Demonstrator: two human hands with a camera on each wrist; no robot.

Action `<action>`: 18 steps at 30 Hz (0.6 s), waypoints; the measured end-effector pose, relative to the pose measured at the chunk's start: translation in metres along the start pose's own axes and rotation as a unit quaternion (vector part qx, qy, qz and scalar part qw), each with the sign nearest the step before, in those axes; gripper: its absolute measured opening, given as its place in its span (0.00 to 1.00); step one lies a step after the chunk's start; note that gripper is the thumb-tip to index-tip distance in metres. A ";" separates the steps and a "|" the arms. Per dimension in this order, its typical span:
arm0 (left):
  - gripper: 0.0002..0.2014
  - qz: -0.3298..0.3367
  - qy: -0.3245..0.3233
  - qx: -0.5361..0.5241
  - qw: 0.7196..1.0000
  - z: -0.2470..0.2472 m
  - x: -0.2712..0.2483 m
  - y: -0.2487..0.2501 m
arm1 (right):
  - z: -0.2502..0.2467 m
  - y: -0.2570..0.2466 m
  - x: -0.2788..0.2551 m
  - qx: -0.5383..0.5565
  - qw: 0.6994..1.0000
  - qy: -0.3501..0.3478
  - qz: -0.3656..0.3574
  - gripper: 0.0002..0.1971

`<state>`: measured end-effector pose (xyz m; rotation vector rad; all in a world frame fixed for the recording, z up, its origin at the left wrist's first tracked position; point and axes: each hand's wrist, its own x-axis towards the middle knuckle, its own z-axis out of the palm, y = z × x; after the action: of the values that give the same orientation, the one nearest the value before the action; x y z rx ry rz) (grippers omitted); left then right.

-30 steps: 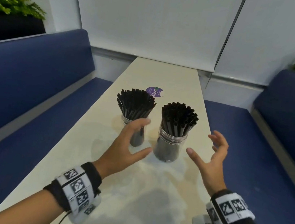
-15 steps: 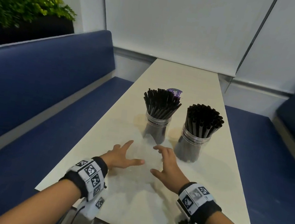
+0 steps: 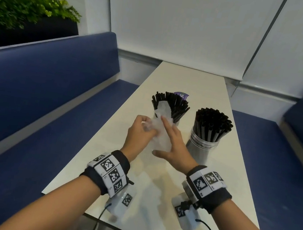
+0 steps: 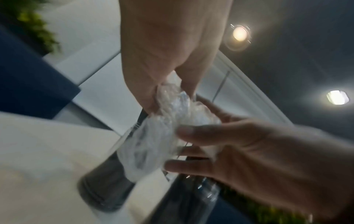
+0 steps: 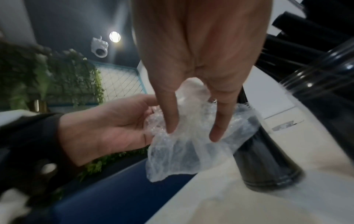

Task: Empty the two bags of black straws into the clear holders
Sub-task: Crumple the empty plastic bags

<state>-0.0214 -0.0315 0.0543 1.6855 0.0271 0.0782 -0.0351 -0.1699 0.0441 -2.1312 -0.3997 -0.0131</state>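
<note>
A long cream counter runs between blue padded benches toward white wall panels; a leafy planter tops the left bench, round ceiling lights glow overhead.

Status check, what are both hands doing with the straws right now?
Left hand grips crumpled clear plastic bag; right hand presses it, fingers straight. Black straws fill both clear plastic holders. Nothing in the way.

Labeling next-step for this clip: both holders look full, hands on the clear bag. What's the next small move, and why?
Probably finish crumpling the empty clear bag into the left hand and set it aside. Both holders already stand packed with black straws, the bag looks empty, the left hand already grips its bunched end, and the right hand only lies flat against it.
</note>
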 end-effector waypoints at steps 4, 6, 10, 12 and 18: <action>0.19 -0.083 -0.040 -0.245 0.965 -0.012 -0.009 0.006 | -0.004 -0.015 0.010 0.125 0.989 0.053 0.061 0.31; 0.15 -0.083 -0.056 -0.281 0.955 -0.022 -0.015 0.003 | -0.002 -0.025 0.010 0.187 0.978 0.073 0.056 0.19; 0.11 -0.117 -0.088 -0.288 0.946 -0.036 -0.027 -0.003 | 0.013 -0.045 0.007 0.333 0.940 0.073 0.029 0.18; 0.11 -0.147 -0.116 -0.326 0.927 -0.047 -0.032 -0.006 | 0.027 -0.047 0.005 0.404 0.912 0.058 0.034 0.19; 0.22 -0.193 -0.148 -0.408 0.880 -0.101 -0.072 -0.038 | 0.082 -0.054 -0.026 0.291 0.955 -0.055 0.020 0.20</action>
<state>-0.0985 0.0679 0.0259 0.8036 0.0858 -0.4213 -0.0865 -0.0831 0.0376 -1.5594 -0.3691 0.2225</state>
